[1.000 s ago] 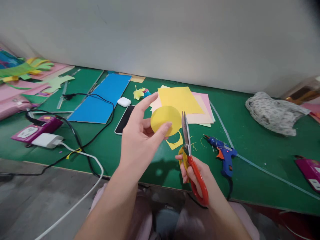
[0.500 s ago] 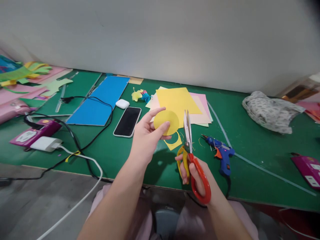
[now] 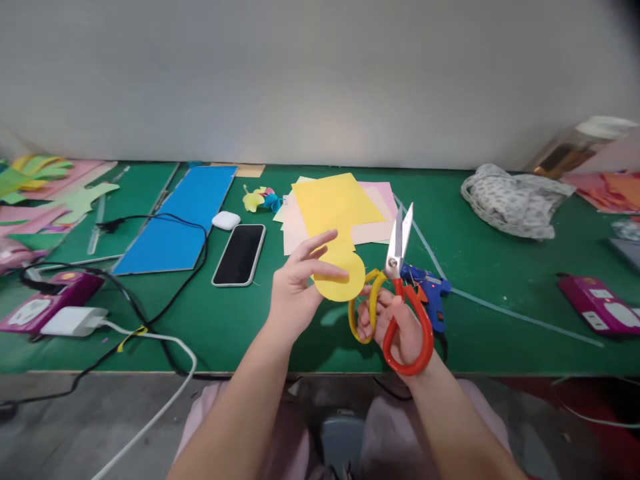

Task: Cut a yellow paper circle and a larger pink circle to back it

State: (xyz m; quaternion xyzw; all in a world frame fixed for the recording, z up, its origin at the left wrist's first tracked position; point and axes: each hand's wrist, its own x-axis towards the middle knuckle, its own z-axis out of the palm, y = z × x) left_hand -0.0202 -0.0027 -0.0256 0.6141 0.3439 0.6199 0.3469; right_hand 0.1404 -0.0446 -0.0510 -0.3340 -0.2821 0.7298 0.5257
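Note:
A round yellow paper disc point(image 3: 345, 283) is held by my left hand point(image 3: 303, 283), with a finger lying across its face. In my right hand point(image 3: 393, 323) are scissors point(image 3: 395, 260) with one yellow and one red handle loop, blades pointing up and slightly parted. Behind the disc lies a stack of yellow, pink and cream paper point(image 3: 333, 203). A blue glue gun point(image 3: 436, 307) rests just beyond the scissors, partly hidden by them.
To the left are a phone point(image 3: 240, 255), a white case point(image 3: 226, 220), a blue board point(image 3: 175, 223), cables and a purple power strip point(image 3: 63, 293). A patterned cloth bundle point(image 3: 515, 200) and another purple strip point(image 3: 600, 303) sit at the right.
The view has shifted. My left hand has turned the disc, lowering it toward my right hand. The scissors have rotated, their tips now leaning right and blades more apart.

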